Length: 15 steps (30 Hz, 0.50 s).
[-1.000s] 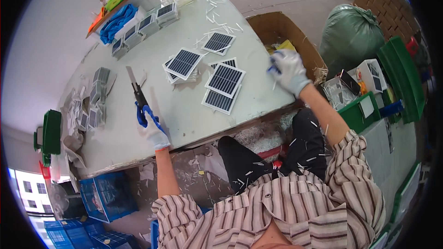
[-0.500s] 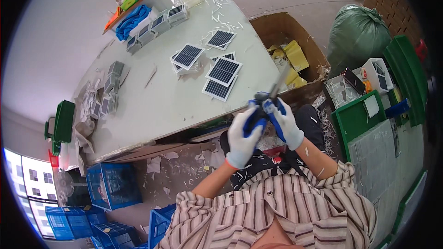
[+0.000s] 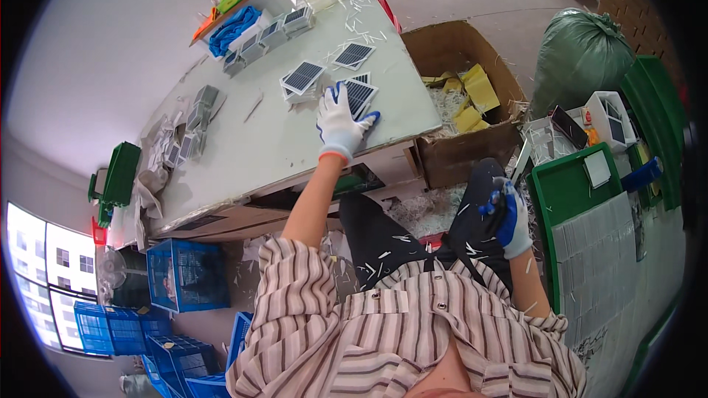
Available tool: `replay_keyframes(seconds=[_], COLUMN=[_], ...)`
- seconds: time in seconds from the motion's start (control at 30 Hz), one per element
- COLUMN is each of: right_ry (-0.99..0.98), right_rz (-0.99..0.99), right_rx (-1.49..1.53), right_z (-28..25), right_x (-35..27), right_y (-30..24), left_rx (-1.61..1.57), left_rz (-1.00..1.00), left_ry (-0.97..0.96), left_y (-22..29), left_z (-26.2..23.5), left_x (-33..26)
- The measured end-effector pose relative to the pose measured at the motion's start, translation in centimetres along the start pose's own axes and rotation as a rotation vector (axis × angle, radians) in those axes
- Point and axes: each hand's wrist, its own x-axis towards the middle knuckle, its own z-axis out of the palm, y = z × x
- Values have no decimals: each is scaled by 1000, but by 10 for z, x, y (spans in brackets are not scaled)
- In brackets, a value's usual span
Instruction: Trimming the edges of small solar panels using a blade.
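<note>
Head view shows the left hand (image 3: pixel 341 124) pressed flat on a small solar panel (image 3: pixel 359 96) near the table (image 3: pixel 251 149) edge, apparently picking it up, while the right hand (image 3: pixel 507 215) grips dark-handled pliers (image 3: pixel 495 203) over the lap.

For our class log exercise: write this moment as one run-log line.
left hand: flat on small solar panel, on table | right hand: over lap, gripping dark tool
</note>
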Motion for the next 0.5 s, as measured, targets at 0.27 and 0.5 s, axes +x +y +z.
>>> replay_keyframes(seconds=[0.27, 0.5], right_ry=[165, 111], right_rz=[145, 155], right_rx=[-57, -50], right_z=[-31, -12], right_x=[-29, -4], right_y=[14, 4], left_rx=[-93, 24], left_rz=[167, 297], left_ry=[-229, -441], left_y=[-8, -30], left_z=[-12, -52], left_x=[-2, 6])
